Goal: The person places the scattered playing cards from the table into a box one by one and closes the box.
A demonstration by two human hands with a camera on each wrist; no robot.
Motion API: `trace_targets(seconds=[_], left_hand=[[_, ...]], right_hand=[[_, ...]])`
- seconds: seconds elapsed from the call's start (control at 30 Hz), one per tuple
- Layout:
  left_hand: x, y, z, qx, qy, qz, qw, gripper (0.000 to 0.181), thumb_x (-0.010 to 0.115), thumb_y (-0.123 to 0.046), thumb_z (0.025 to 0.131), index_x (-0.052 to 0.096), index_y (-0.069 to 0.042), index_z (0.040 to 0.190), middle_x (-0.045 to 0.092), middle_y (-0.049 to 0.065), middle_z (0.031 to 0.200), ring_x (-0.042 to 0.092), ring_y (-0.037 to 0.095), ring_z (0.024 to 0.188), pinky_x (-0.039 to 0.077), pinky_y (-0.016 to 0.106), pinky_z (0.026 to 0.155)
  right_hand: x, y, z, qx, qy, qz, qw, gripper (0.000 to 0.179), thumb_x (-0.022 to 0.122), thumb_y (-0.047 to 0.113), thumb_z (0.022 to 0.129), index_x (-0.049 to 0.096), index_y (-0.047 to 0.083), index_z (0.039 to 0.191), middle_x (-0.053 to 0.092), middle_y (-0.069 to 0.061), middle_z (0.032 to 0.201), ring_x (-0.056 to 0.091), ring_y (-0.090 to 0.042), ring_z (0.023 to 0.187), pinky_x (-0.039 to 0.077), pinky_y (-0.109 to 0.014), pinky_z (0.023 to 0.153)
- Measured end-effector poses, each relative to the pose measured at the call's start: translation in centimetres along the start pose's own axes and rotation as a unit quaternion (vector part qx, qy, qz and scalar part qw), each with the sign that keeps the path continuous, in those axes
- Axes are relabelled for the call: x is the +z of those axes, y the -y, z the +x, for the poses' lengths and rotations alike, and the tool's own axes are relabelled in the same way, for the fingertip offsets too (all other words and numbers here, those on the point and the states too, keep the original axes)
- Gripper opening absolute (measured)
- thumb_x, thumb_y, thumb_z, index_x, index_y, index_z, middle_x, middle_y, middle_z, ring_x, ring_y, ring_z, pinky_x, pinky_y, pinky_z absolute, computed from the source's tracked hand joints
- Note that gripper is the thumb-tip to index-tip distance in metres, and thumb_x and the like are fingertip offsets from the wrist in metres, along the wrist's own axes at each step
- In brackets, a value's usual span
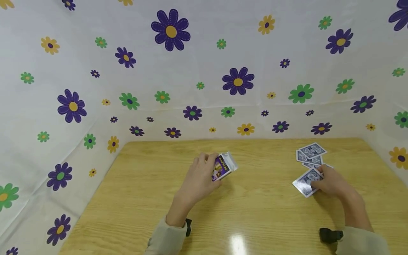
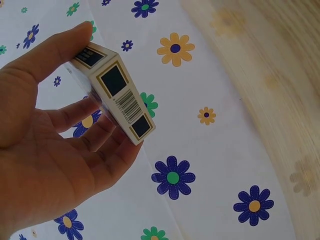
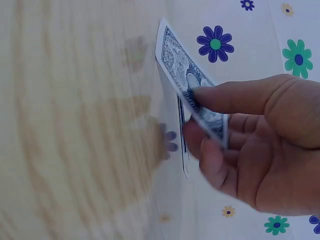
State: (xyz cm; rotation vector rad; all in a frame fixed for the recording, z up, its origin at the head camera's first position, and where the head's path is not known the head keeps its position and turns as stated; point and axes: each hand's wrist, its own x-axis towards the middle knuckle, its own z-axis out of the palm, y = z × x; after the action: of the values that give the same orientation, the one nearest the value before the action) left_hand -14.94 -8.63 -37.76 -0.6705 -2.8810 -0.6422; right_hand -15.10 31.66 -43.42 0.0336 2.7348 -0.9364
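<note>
My left hand (image 1: 199, 177) holds a small card box (image 1: 220, 168) with a purple printed face, thumb on one side and fingers on the other. A clear wrapper flap (image 1: 231, 161) sticks out at the box's far end. In the left wrist view, the white end of the box (image 2: 120, 95) shows a barcode and dark squares. My right hand (image 1: 333, 180) pinches a playing card (image 1: 306, 182), its blue patterned back facing up. Just beyond that hand, several playing cards (image 1: 312, 151) lie loosely overlapped on the table, backs up; the right hand partly covers the nearest ones.
The wooden table (image 1: 153, 170) extends beneath both hands. White cloth (image 1: 204, 60) with purple, green and yellow flowers rises behind its back edge and along both sides. A black strap (image 1: 329, 235) sits at the right wrist, beside a light sleeve (image 1: 361, 242).
</note>
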Motion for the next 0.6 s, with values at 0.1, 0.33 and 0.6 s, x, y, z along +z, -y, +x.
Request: trace_targets(seconds=[0.1, 0.33, 0.6], left_hand=[[0.1, 0.0, -0.1, 0.004, -0.001, 0.004, 1.0, 0.078, 0.087, -0.021, 0.076, 0.045, -0.007, 0.141, 0.052, 0.017, 0.122, 0.053, 0.029, 0.103, 0.05, 0.042, 0.086], [-0.2, -0.5, 0.1, 0.01, -0.004, 0.001, 0.9999, 0.08, 0.087, -0.02, 0.076, 0.044, -0.007, 0.142, 0.052, 0.018, 0.123, 0.053, 0.029, 0.104, 0.05, 0.042, 0.087], [-0.1, -1.3, 0.1, 0.024, -0.007, -0.013, 0.9996, 0.081, 0.084, -0.021, 0.079, 0.04, -0.011, 0.146, 0.05, 0.016, 0.127, 0.052, 0.028, 0.109, 0.05, 0.04, 0.089]], right_hand=[[0.3, 0.6, -0.1, -0.01, -0.026, 0.039, 0.9989, 0.057, 0.059, 0.004, 0.091, 0.03, -0.023, 0.133, 0.056, -0.027, 0.096, 0.057, -0.024, 0.075, 0.05, -0.033, 0.061], [0.3, 3.2, -0.5, -0.059, -0.099, 0.099, 0.9884, 0.041, 0.054, 0.004, 0.097, 0.037, -0.011, 0.131, 0.053, -0.034, 0.109, 0.058, -0.022, 0.066, 0.052, -0.031, 0.054], [-0.1, 7.5, -2.1, -0.122, -0.217, 0.149, 0.9568, 0.03, 0.056, 0.009, 0.1, 0.053, -0.007, 0.124, 0.06, -0.025, 0.107, 0.061, -0.014, 0.062, 0.054, -0.025, 0.054]])
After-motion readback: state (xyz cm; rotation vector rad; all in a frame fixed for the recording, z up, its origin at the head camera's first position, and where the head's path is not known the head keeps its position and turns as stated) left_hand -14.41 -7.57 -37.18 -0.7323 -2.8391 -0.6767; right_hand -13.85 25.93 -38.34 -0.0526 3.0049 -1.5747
